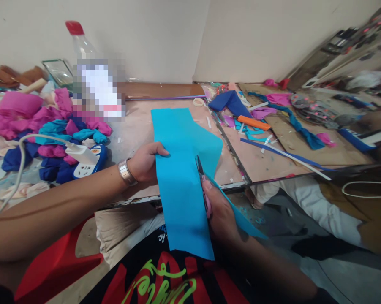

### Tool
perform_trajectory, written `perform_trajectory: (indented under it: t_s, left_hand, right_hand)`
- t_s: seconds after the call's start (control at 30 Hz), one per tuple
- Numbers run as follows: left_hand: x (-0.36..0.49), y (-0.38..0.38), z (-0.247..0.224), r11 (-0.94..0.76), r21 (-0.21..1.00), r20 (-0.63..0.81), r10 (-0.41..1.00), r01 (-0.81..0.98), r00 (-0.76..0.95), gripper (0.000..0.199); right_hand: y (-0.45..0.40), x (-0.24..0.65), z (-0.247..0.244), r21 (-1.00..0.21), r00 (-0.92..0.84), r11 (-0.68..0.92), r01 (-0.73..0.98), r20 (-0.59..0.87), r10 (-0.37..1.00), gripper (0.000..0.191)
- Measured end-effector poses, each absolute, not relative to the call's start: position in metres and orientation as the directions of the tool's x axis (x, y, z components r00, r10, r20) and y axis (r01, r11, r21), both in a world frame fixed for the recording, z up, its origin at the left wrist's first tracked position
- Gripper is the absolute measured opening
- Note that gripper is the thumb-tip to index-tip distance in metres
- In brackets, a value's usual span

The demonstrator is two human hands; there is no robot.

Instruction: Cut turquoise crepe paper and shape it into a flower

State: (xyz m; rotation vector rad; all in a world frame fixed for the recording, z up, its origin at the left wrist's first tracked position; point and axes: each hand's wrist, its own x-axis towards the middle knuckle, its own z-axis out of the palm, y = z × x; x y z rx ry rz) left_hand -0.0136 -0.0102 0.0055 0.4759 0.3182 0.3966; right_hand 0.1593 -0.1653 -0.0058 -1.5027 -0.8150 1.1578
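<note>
A long piece of bright blue fabric (180, 181) stretches from the tabletop down toward my lap. My left hand (148, 162), with a metal watch band at the wrist, pinches its left edge, thumb on top and fingers underneath. Pink-handled scissors (200, 169) are in my right hand (220, 207), their blades at a cut that runs up the fabric from the near end. To the right of the cut, a narrower blue strip passes behind my right hand and hangs beyond the table edge. Part of the scissor handles is hidden by my fingers.
Pink, navy and teal gathered fabric pieces (19, 112) pile up at left beside a white-and-blue power strip (89, 162). A red-capped bottle (79, 40) stands behind. An orange-handled cutter (254, 123) lies among scraps at right. A person sits at the far right.
</note>
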Motion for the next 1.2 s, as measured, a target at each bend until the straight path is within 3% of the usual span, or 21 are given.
perform_trajectory:
  t_s: [0.13, 0.5, 0.7, 0.9, 1.07, 1.2]
  left_hand:
    - [-0.013, -0.012, 0.005, 0.809, 0.516, -0.198, 0.431, -0.28, 0.881, 0.055]
    - [-0.01, -0.017, 0.01, 0.845, 0.478, -0.093, 0.321, -0.24, 0.943, 0.054]
    - [-0.012, -0.017, 0.006, 0.811, 0.519, -0.128, 0.385, -0.269, 0.914, 0.054]
    - [-0.011, -0.015, 0.007, 0.841, 0.47, -0.178, 0.387, -0.267, 0.905, 0.049]
    - [-0.012, -0.015, 0.006, 0.844, 0.474, -0.223, 0.391, -0.251, 0.893, 0.052]
    - [-0.012, -0.017, 0.005, 0.856, 0.458, -0.212, 0.368, -0.241, 0.905, 0.053]
  right_hand:
    - [-0.163, 0.158, 0.004, -0.932, 0.318, -0.347, -0.102, -0.361, 0.877, 0.059]
    - [-0.153, 0.155, 0.017, -0.962, 0.194, -0.244, -0.124, -0.265, 0.945, 0.055]
    - [-0.154, 0.155, 0.019, -0.967, 0.22, -0.245, -0.073, -0.255, 0.941, 0.052]
    - [-0.155, 0.155, 0.024, -0.953, 0.261, -0.302, -0.007, -0.293, 0.92, 0.046]
    - [-0.154, 0.15, 0.018, -0.954, 0.211, -0.279, -0.111, -0.297, 0.931, 0.056]
    - [-0.152, 0.15, 0.023, -0.959, 0.174, -0.263, -0.108, -0.278, 0.945, 0.053]
